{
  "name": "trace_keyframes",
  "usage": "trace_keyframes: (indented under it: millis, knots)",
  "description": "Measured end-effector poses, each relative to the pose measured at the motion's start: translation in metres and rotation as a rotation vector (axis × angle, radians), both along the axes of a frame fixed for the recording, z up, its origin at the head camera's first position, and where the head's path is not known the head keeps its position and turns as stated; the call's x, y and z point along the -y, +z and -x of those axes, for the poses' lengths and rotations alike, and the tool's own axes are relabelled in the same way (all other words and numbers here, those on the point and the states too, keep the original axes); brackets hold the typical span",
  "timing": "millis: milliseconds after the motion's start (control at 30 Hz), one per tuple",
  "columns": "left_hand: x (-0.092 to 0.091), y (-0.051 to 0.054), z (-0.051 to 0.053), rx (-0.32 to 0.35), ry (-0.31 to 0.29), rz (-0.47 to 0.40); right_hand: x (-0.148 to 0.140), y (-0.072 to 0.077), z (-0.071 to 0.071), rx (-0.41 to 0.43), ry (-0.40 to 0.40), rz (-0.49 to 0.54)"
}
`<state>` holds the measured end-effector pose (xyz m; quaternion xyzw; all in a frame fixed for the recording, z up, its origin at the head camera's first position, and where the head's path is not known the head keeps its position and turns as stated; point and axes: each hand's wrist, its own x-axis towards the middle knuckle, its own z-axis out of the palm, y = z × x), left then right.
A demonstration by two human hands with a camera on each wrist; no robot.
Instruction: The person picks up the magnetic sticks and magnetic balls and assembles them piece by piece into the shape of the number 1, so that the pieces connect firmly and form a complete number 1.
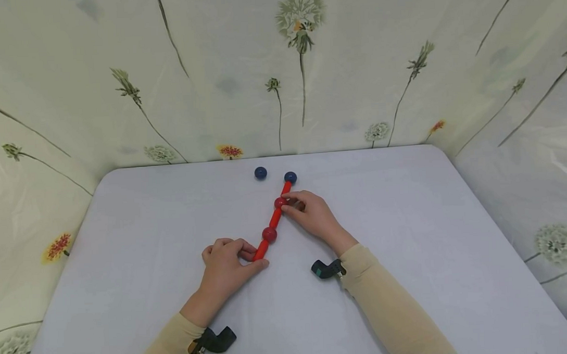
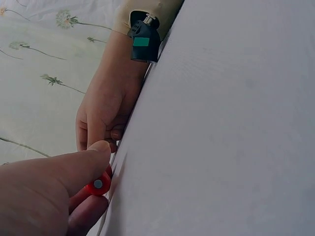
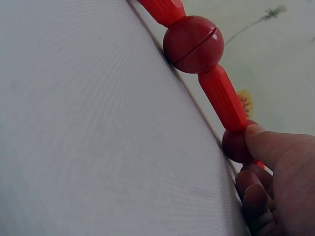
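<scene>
A chain of red rods and balls lies slantwise on the white table. From its near end come a red rod (image 1: 261,249), a red ball (image 1: 269,235), a second rod (image 1: 275,217), another red ball (image 1: 280,202), a third rod (image 1: 286,188) and a dark blue ball (image 1: 290,177). My left hand (image 1: 227,265) pinches the nearest rod between thumb and fingers; in the left wrist view a round silvery face shows on the rod's end (image 2: 98,184). With thumb and fingertips, my right hand (image 1: 315,215) pinches the farther red ball (image 3: 237,146).
A loose dark blue ball (image 1: 260,173) sits near the back edge, left of the chain. The white tabletop (image 1: 407,219) has rounded back corners. Behind it and at its sides hangs a dandelion-patterned cloth (image 1: 242,58). Each wrist wears a small black device (image 1: 326,269).
</scene>
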<state>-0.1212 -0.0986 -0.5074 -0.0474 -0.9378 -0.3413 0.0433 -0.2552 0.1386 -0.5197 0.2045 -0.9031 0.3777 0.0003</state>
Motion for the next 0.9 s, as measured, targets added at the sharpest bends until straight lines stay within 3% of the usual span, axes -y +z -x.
trace_keyframes:
  millis: [533, 900]
  knots:
    - [-0.0019, 0.0025, 0.0009, 0.017, 0.013, 0.012, 0.0001, 0.0003, -0.0005, 0.018, -0.011, 0.006]
    - [-0.0068, 0.0038, 0.0023, -0.008, 0.02, 0.02, -0.0014, -0.0009, 0.0015, 0.016, -0.023, 0.01]
